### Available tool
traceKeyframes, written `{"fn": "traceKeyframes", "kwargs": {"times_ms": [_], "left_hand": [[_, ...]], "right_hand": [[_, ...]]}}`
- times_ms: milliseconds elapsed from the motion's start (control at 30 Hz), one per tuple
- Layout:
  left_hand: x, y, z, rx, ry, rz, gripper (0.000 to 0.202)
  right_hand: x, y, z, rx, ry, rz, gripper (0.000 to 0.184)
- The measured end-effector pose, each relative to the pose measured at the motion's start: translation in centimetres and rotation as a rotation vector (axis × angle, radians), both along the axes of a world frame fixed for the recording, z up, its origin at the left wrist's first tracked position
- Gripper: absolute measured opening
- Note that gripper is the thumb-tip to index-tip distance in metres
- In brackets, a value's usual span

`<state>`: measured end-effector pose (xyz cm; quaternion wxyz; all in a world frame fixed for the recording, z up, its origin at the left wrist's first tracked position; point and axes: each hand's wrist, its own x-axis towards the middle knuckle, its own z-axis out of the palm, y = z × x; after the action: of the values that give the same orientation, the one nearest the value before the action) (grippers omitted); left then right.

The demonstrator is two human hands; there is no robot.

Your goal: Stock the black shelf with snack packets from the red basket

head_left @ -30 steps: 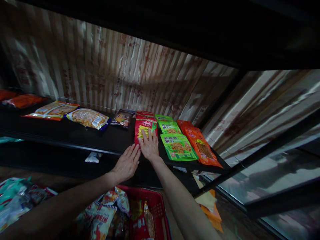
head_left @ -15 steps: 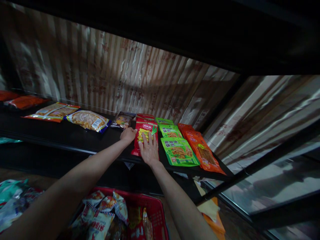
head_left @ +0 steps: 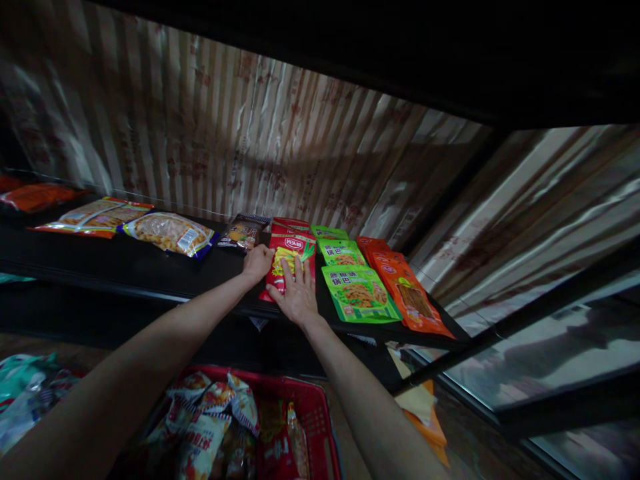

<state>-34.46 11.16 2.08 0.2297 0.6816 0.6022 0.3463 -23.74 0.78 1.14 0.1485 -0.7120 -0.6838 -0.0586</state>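
Observation:
A red snack bag [head_left: 284, 244] with yellow pieces pictured on it lies on the black shelf [head_left: 200, 277], overlapping another red bag behind it. My left hand [head_left: 259, 262] is closed at its left edge, fingers curled in and seeming to pinch the side. Flat on the front of the same bag rests my right hand [head_left: 296, 293], its fingers spread and covering part of the print. Just right of it are green snack bags [head_left: 360, 293] in an overlapping row. Behind my left hand sits a dark brown snack bag [head_left: 243, 231].
Orange snack bags [head_left: 413, 300] overlap at the shelf's right end, beside a black post. Clear-fronted snack bags [head_left: 170, 233] lie further left. Below, a red basket [head_left: 320, 413] holds several snack packs. Another black shelf hangs overhead.
The view has shifted slightly, so the shelf sits a little higher. My right thumb has spread out leftward across the red bag's lower part. Both hands stay at the bag.

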Motion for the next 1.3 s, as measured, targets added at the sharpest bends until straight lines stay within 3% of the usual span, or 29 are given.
{"fn": "traceKeyframes", "kwargs": {"times_ms": [167, 333, 533, 667, 800, 933, 1033, 1167, 1233, 1300], "left_hand": [[-0.4, -0.6, 0.1, -0.031, -0.015, -0.043, 0.032], [-1.1, -2.8, -0.2, 0.018, -0.031, -0.052, 0.045], [-1.3, -6.0, -0.5, 0.145, 0.175, -0.186, 0.062], [-0.9, -7.7, -0.5, 0.088, 0.324, -0.319, 0.063], [-0.7, -8.1, -0.7, 0.069, 0.349, -0.311, 0.062], [-1.1, -8.6, -0.9, 0.221, 0.331, -0.294, 0.059], [-2.3, -10.7, -1.1, 0.403, 0.247, -0.364, 0.05], [-5.1, -16.3, -3.2, 0.491, 0.171, -0.596, 0.042], [-6.9, -19.2, -5.5, 0.411, 0.187, -0.718, 0.04], [-8.7, -21.7, -8.7, 0.257, 0.238, -0.773, 0.038]], "right_hand": [[-0.2, -0.5, -0.1, 0.03, 0.004, 0.009, 0.073], [0.1, -0.8, 0.2, 0.1, 0.053, 0.003, 0.063], [0.8, -1.0, 0.9, 0.099, 0.125, -0.132, 0.054], [1.2, -1.1, 1.0, -0.012, 0.194, -0.162, 0.055], [1.4, -1.1, 1.0, -0.008, 0.218, -0.144, 0.054], [1.7, -1.6, 1.1, 0.062, 0.22, -0.132, 0.054], [1.7, -3.4, 0.9, 0.174, 0.237, -0.078, 0.054], [0.7, -8.7, -0.9, 0.352, 0.337, 0.036, 0.05], [-0.1, -12.1, -2.6, 0.357, 0.389, 0.083, 0.048], [-0.9, -15.4, -4.9, 0.285, 0.442, 0.101, 0.044]]}}
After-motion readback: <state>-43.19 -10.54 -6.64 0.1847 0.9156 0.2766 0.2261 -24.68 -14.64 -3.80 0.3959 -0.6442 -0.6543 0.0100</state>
